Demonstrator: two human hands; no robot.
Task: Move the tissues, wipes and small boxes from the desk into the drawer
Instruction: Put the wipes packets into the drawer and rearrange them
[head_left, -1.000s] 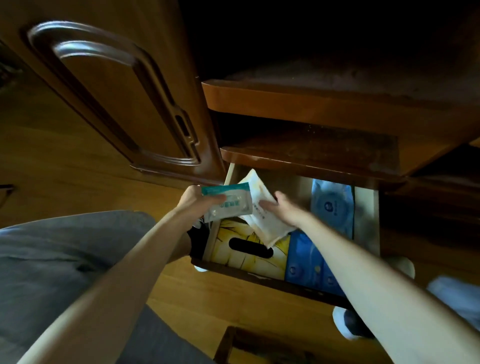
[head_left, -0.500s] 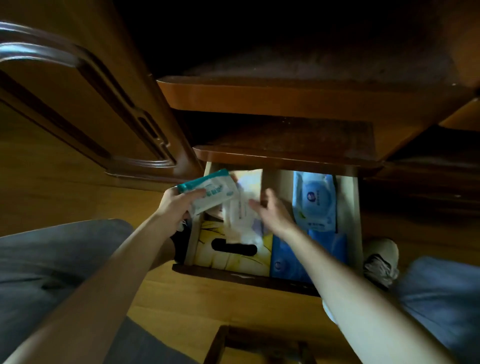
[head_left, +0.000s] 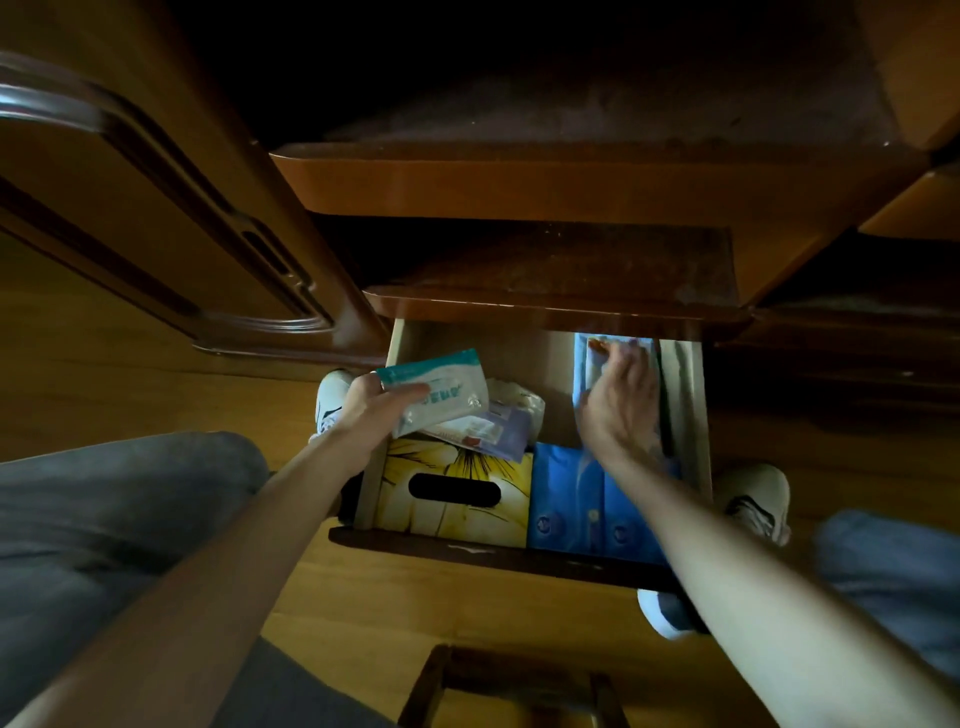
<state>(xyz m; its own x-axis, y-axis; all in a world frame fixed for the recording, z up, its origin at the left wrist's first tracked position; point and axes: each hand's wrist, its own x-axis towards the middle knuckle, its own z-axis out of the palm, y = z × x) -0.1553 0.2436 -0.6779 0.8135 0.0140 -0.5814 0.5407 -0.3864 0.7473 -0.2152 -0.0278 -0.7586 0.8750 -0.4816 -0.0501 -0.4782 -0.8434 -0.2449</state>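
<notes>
Drawer (head_left: 684, 415) of pale wood is pulled out under the dark brown desk ledge (head_left: 556, 306) and already well packed: yellow flower-print tissue box with a black oval slot (head_left: 452, 491) front-left, blue plastic-wrapped tissue pack (head_left: 576, 506) front-right, pale blue wipes pack (head_left: 587, 364) back-right, and a loose heap of small white and lilac sachets (head_left: 498, 426) in the middle. Left hand (head_left: 371, 410) grips 1 flat white wipes packet with a teal top strip (head_left: 436, 392) – thumb on top, fingers curled beneath – held over the drawer's left wall, not yet inside. Right hand (head_left: 621, 405) is on the pale blue pack at the back, fingers bent onto it; cannot tell if it pinches or just presses. Step in hand, as I read it: make room, then drop the teal packet in. To do it well – push the blue pack flat against the right wall, lay the teal packet flat in the bare back-left area, not on the sachet heap. Stacked high, it may snag the ledge on closing. Keep the heap off the tissue box slot.
</notes>
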